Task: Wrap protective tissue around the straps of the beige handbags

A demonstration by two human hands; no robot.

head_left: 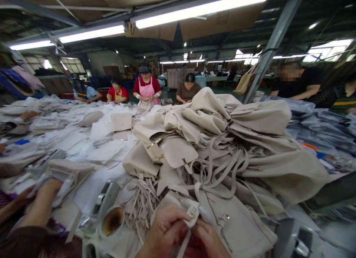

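Note:
At the bottom centre, my left hand (167, 226) pinches a small beige leather tab (191, 214) with a pale fitting on it. My right hand (209, 238) is closed on the near side of the same tab. A narrow beige strap (184, 245) hangs down between my hands; its lower end is out of view. Just beyond lies a beige bag (244, 222) with gold-coloured zips and a small clasp. To the left of my hands is a tangle of thin beige straps (143, 202). My lower fingertips are partly hidden.
A tall pile of beige bags (267, 139) fills the centre and right. Grey metal machines (98, 209) stand left and lower right (297, 234). White wrapping (108, 150) covers the left. A co-worker's arm (41, 202) reaches in at left; several people work across the table.

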